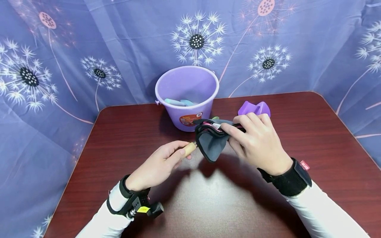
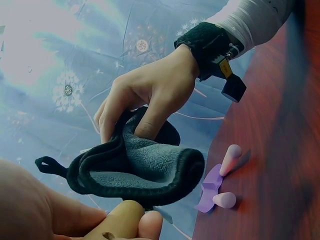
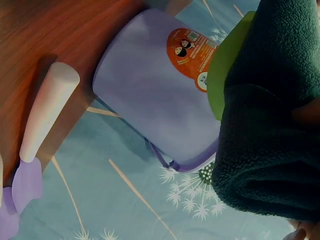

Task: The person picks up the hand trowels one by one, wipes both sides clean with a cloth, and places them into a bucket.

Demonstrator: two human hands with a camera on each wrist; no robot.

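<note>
My left hand [image 1: 166,162] grips the light wooden handle [image 1: 190,149] of a small tool. The tool's green blade [image 3: 225,65] shows past the cloth in the right wrist view, while its middle is hidden. In my right hand [image 1: 256,142] is a folded dark grey cloth [image 1: 212,143] with black edging, wrapped over the tool just beyond the handle. A black hanging loop [image 2: 50,166] sticks out from the cloth's corner in the left wrist view. Both hands are held above the table, in front of the bucket.
A purple bucket [image 1: 187,82] with an orange label stands at the back, holding light blue items [image 1: 178,102]. Right of it lie two purple-bladed toy tools [image 1: 254,108] with pale handles [image 3: 50,110]. Behind the reddish-brown table [image 1: 119,138] hangs a blue dandelion-print curtain [image 1: 134,39].
</note>
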